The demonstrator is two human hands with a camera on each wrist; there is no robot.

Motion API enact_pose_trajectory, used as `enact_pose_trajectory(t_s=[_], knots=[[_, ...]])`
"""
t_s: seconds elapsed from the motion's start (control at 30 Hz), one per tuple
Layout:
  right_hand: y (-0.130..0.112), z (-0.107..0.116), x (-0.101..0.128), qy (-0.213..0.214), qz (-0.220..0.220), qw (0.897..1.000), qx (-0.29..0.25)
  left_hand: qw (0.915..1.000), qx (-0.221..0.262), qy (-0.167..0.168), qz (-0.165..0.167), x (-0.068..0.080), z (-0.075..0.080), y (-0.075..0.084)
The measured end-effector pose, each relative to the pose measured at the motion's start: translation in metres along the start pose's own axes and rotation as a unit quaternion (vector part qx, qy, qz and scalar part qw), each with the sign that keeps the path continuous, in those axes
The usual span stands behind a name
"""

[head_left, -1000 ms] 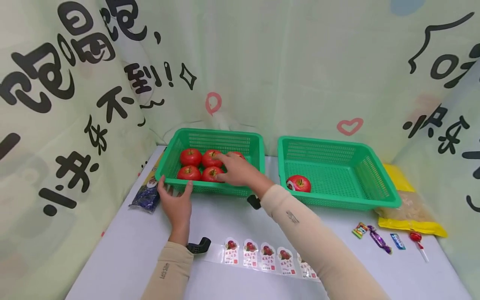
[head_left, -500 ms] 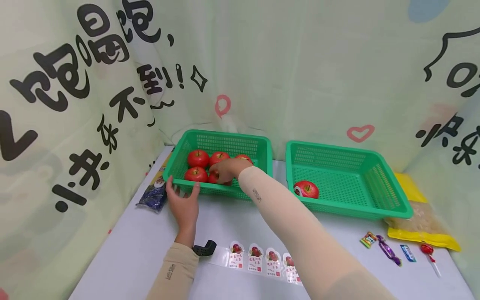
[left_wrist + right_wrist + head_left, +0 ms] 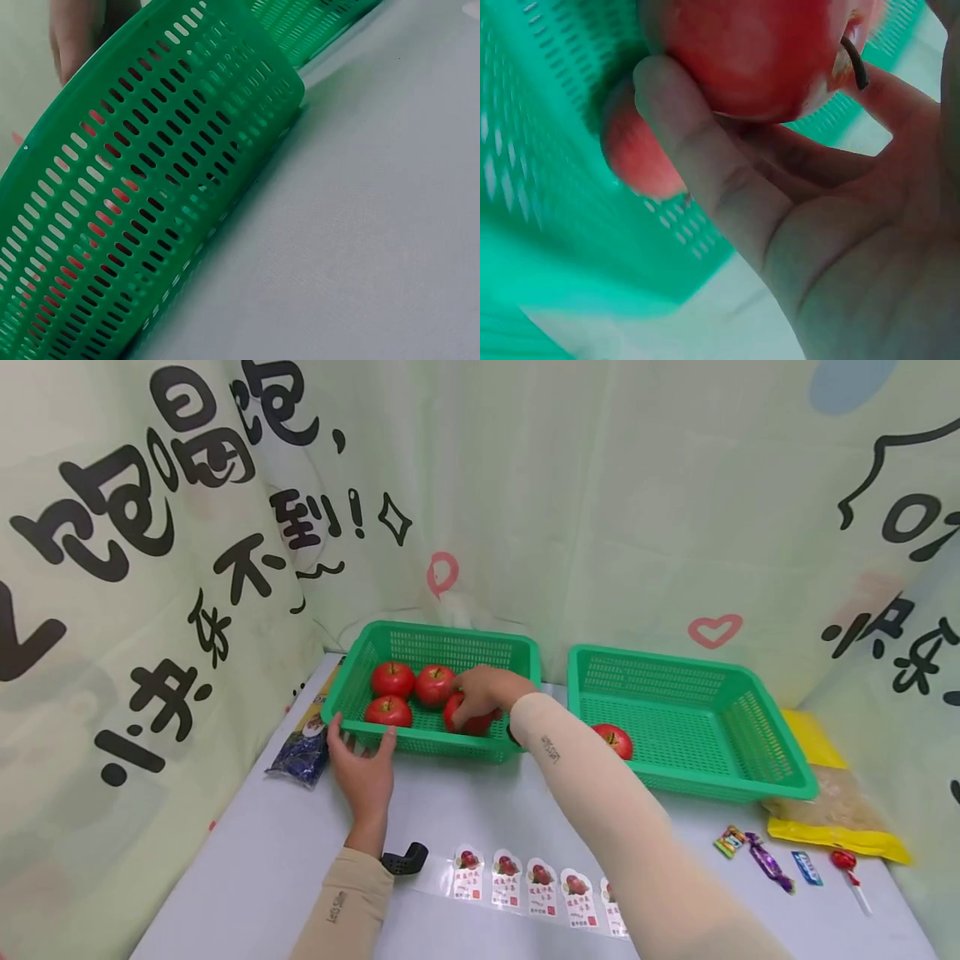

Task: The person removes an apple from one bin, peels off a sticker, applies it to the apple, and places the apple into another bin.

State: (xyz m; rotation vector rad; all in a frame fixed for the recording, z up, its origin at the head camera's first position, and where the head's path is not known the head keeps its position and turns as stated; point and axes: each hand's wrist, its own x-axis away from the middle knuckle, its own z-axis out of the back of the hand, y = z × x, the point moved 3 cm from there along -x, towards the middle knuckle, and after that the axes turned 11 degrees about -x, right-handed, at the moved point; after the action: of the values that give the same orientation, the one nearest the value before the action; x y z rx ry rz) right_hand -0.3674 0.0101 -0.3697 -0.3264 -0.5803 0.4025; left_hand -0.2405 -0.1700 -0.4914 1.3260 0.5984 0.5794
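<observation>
The apple (image 3: pixel 750 56) was in the left basket (image 3: pixel 442 742), held between the thumb and fingers of the right hand (image 3: pixel 486 687). Whether it touched the bottom could not be told. Three other apples (image 3: pixel 393 679) showed to its left. The left hand (image 3: pixel 365 778) spread wide at the basket's front left corner. Another apple (image 3: pixel 616 741) sat in the right basket (image 3: pixel 667 722), and labels (image 3: pixel 505 878) and sweets (image 3: pixel 769 863) lay on the table (image 3: pixel 255 868).
</observation>
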Motion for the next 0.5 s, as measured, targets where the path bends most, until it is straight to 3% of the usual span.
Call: enact_pose_trajectory(t_s=[0.1, 0.23, 0.33, 0.5], knots=[[0.015, 0.018, 0.022, 0.025, 0.057, 0.997, -0.034, 1.0000, -0.001, -0.003, -0.004, -0.001, -0.002, 0.002], [0.039, 0.027, 0.066, 0.097, 0.140, 0.984, -0.058, 0.9999, 0.000, -0.007, -0.007, -0.002, -0.003, 0.002], [0.059, 0.012, 0.107, 0.159, 0.169, 0.971, -0.064, 1.0000, -0.001, -0.004, -0.009, -0.002, -0.001, 0.001], [0.096, -0.038, 0.165, 0.233, 0.171, 0.953, -0.087, 0.9999, -0.003, -0.007, -0.009, 0.001, 0.000, -0.001]])
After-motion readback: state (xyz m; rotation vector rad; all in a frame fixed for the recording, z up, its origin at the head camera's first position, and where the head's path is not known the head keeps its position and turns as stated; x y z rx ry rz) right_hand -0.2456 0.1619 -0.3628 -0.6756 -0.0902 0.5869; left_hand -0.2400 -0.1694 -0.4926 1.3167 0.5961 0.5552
